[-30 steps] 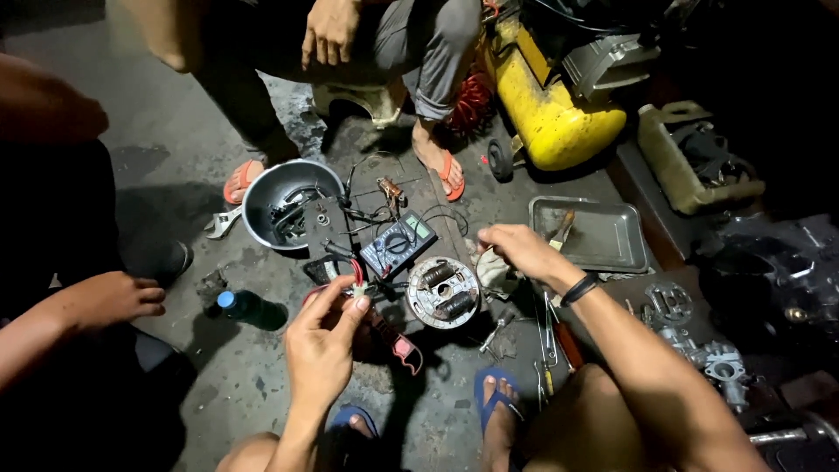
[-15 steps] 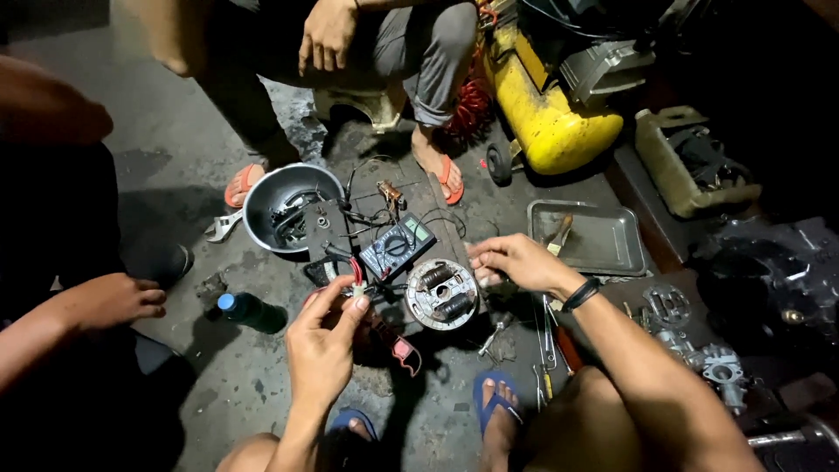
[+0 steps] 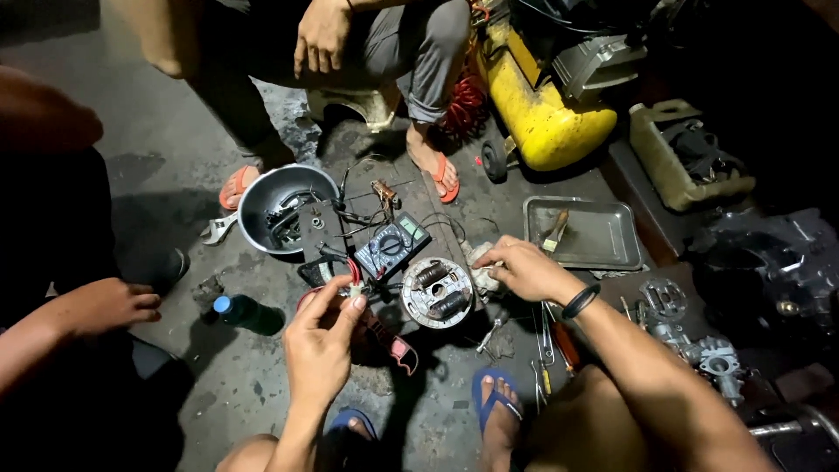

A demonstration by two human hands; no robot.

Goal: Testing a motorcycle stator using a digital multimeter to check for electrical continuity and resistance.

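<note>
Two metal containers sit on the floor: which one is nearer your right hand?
The flat rectangular tray, just beyond the right hand. The round bowl lies farther off, past the meter, on the left hand's side.

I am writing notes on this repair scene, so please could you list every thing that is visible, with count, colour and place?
stator plate: one, silver with dark coils, floor centre
multimeter: one, dark, behind the stator plate
metal bowl: one, grey, left of the multimeter
metal tray: one, grey, right, holds a brush
air tank: one, yellow, top
bottle: one, dark with blue cap, left
seated person: one, grey trousers, top
other person's hand: one, far left
left hand: pinching a small connector
right hand: on a pale rag beside the stator plate
</note>
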